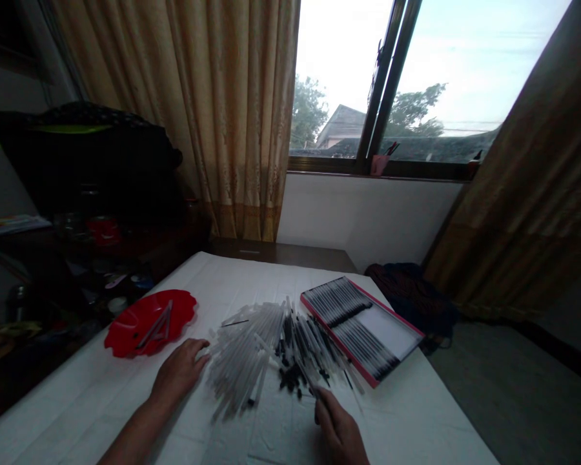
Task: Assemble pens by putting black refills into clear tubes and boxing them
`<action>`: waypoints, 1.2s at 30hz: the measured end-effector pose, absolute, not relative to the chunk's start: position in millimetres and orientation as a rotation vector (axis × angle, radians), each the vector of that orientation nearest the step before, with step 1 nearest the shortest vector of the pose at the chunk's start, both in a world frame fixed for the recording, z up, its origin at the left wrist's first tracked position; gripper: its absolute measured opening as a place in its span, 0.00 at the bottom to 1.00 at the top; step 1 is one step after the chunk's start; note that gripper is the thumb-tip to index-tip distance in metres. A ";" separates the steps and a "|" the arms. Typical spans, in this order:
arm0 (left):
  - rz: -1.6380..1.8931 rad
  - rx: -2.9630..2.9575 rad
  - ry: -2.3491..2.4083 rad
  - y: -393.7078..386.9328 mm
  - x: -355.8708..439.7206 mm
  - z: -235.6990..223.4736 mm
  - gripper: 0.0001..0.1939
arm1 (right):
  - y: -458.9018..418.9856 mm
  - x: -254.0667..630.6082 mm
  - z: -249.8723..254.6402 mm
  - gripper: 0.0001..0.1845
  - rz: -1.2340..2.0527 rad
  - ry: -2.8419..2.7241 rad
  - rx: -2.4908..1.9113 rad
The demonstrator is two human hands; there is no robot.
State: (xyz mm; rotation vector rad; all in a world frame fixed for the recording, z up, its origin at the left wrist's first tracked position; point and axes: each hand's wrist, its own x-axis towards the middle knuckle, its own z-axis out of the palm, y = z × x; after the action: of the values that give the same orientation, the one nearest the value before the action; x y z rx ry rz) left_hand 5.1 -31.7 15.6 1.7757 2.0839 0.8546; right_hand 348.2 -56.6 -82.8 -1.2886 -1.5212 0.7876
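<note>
A pile of clear plastic pen barrels [244,358] lies in the middle of the white-covered table, with dark ink refills [293,329] along its right side. Small black caps [290,376] are scattered just in front. My left hand [181,368] rests at the pile's left edge, thumb and fingers apart, with nothing visible in it. My right hand [336,423] is closed around a slim pen [314,386] pointing up and left toward the caps; the fingers cover its lower end. To the right, a shallow pink-edged box [401,329] holds rows of pens [336,300].
A red scalloped dish [121,326] with a few clear barrels inside stands on the left of the table [53,413]. Beyond it is a dark cluttered side table with a red can [103,230]. A pink cup [379,165] stands on the windowsill. Dark cloth [411,297] lies behind the table's right corner.
</note>
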 end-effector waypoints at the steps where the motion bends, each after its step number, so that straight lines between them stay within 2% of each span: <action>1: 0.817 1.782 2.092 -30.3 -1.8 12.7 0.09 | -57.6 346.1 -82.4 0.28 0.770 -1.518 -1.287; 5: 0.734 1.776 2.100 -25.6 -11.9 1.0 0.04 | -61.6 342.2 -80.7 0.30 0.692 -1.550 -1.322; 8: 0.738 1.727 2.089 -23.5 -16.3 -1.2 0.05 | -61.0 346.4 -84.2 0.31 0.652 -1.631 -1.336; 13: 0.802 1.678 1.958 -34.8 -9.7 6.6 0.15 | -55.2 347.2 -89.0 0.24 0.668 -1.759 -1.227; 16: 0.859 1.597 1.764 -45.0 12.5 14.0 0.21 | -54.8 338.6 -72.9 0.21 0.680 -1.830 -1.102; 24: 0.880 1.774 1.427 -51.5 77.6 33.0 0.13 | -55.0 324.0 9.5 0.16 0.566 -2.142 -1.106; 31: 0.854 1.796 1.345 -51.4 90.8 33.0 0.12 | -54.3 330.6 15.0 0.15 0.561 -2.231 -1.189; 36: 0.822 1.692 1.347 -52.0 98.2 21.8 0.17 | -56.8 337.9 13.9 0.15 0.556 -2.252 -1.216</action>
State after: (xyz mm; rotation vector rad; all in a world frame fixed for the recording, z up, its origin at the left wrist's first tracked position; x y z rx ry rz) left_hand 98.2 -52.0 21.8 1.6919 1.3469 0.8223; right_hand 337.9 -56.8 13.9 -1.2164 -2.2521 0.5558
